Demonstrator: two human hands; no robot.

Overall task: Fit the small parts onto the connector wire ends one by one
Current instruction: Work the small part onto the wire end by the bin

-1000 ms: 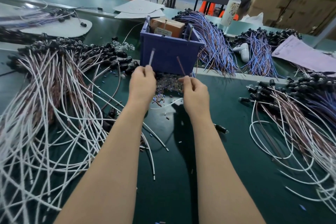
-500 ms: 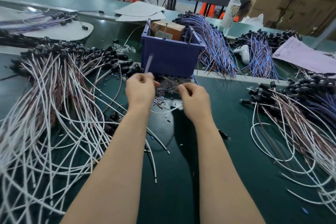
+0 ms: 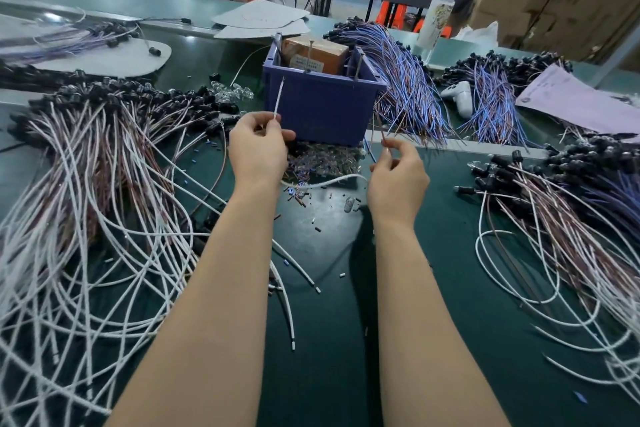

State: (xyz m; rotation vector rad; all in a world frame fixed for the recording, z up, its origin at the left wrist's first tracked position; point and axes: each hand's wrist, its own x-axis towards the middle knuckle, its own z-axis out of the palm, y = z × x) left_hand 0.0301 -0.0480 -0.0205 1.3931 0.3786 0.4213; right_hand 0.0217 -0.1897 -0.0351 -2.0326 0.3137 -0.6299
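Note:
My left hand (image 3: 258, 149) pinches a white wire end (image 3: 279, 99) that sticks up in front of the blue bin. My right hand (image 3: 398, 173) pinches a thin brown wire end (image 3: 377, 121) that also points upward. A white length of the same cable (image 3: 325, 182) sags between the two hands. Under and behind the hands lies a heap of small parts (image 3: 322, 163), clear and blue, with several strewn on the green mat (image 3: 322, 288). Whether a part sits between my fingertips is hidden.
A blue bin (image 3: 322, 104) with a brown box stands just beyond my hands. Large bundles of white and brown wires with black connectors spread at the left (image 3: 97, 184) and right (image 3: 571, 218). Blue-purple wire bundles (image 3: 408, 87), a white controller (image 3: 459, 97) and a paper sheet (image 3: 571, 104) lie behind.
Both hands have lifted from the small parts heap and drawn apart. The right hand now holds the brown wire end upright, and the white cable sags between them.

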